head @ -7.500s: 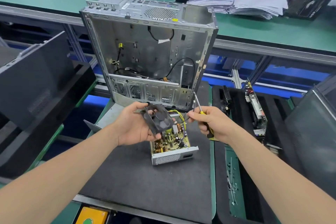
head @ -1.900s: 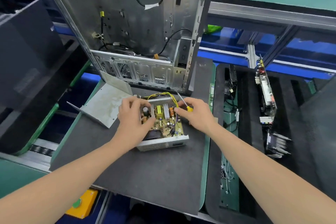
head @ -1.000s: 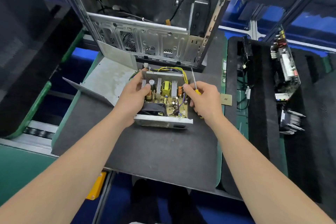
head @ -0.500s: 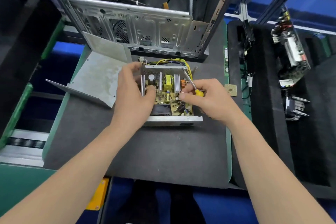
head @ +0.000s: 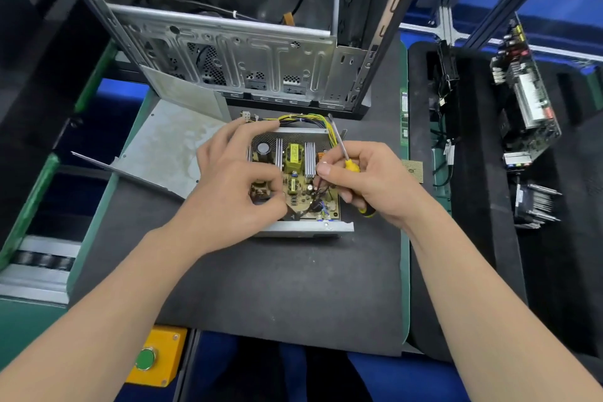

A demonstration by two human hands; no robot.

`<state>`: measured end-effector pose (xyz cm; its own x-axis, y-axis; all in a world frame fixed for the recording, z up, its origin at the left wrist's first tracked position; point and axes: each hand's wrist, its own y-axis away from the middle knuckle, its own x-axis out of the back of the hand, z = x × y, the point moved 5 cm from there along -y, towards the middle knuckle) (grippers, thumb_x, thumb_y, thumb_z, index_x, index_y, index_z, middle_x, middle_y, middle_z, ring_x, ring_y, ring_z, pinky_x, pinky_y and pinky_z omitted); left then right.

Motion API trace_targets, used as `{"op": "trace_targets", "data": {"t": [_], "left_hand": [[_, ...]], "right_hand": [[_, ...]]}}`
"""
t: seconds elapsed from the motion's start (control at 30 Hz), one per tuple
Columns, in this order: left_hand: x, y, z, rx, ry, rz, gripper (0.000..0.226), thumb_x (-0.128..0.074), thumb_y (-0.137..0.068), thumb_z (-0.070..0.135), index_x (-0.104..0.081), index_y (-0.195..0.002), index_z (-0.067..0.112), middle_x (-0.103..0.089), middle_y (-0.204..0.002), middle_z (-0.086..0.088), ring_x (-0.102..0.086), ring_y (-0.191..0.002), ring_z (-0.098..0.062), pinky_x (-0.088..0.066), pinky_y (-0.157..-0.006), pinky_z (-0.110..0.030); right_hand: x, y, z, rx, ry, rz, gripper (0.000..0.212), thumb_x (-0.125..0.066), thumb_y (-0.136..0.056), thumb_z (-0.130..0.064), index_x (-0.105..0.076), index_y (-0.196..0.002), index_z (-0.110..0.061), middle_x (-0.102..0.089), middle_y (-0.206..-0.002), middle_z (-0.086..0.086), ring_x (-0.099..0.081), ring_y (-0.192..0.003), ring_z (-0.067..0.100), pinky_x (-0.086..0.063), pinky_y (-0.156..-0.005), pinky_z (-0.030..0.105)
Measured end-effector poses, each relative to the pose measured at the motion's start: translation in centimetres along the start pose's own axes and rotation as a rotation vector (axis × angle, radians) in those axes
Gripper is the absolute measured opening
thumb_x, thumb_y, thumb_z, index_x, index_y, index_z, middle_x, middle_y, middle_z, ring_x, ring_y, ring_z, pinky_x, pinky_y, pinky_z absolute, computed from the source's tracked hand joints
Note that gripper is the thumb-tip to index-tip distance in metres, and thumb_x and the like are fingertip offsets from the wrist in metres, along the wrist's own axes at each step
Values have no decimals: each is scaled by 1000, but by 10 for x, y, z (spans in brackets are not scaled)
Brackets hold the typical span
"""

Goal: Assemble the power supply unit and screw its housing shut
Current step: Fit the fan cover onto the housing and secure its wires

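At centre frame, on the dark mat [head: 277, 287] of the table: open power supply unit [head: 310, 227], circuit board [head: 298, 184] bare, yellow wire bundle [head: 303, 118] spilling over the far edge. Over its left half, left hand [head: 228, 196], fingers curled round the left wall, thumb pressed down inside on the board, forefinger stretched toward the far corner. At its right wall, right hand [head: 372, 179], fingers wrapped round a yellow-handled screwdriver [head: 341, 147], shaft slanting toward the top of the frame past the wires, thumb and forefinger tips together just above the board's right edge. Left of the unit, grey metal cover [head: 163, 147], lying tilted on the mat. Behind, toward the top, open computer case [head: 248, 55], standing upright.
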<state>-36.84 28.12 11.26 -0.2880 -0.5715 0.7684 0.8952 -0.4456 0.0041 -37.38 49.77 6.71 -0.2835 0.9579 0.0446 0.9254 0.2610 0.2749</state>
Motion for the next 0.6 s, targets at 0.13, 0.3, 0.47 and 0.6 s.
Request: {"op": "trace_targets", "data": {"t": [0.13,0.3,0.47,0.6], "left_hand": [[5,-1,1,-40,7,-23,11,-65,-77,29,-63,-67,32,-36,-158,18,-11,-156,-14,-10,-118,-49],[7,-2,3,-117,43,-43,13,-64,-86,30,-64,-73,31,-42,-154,15,-12,-156,-11,-6,-119,-46],[9,-4,0,-130,67,-81,17,-56,-92,39,-61,-77,31,-47,-147,16,-16,-155,-11,-8,-119,-45],[9,-6,-4,-113,103,-109,22,-55,-93,45,-63,-80,30,-58,-126,16,-22,-152,-8,-10,-118,-41]], "right_hand": [[6,-6,-3,11,11,8,16,-77,-95,-25,-72,-95,-11,-78,-92,14,-50,-51,12,-35,-38,21],[20,-3,3,3,-94,83,13,-77,-95,-20,-75,-100,-8,-77,-91,17,-48,-51,12,-35,-38,21],[30,2,7,1,-146,160,9,-77,-94,-14,-74,-100,-8,-76,-88,17,-47,-50,11,-35,-37,21],[27,2,4,10,-154,139,11,-77,-94,-13,-69,-98,-7,-77,-90,19,-48,-48,11,-35,-36,21]]}}
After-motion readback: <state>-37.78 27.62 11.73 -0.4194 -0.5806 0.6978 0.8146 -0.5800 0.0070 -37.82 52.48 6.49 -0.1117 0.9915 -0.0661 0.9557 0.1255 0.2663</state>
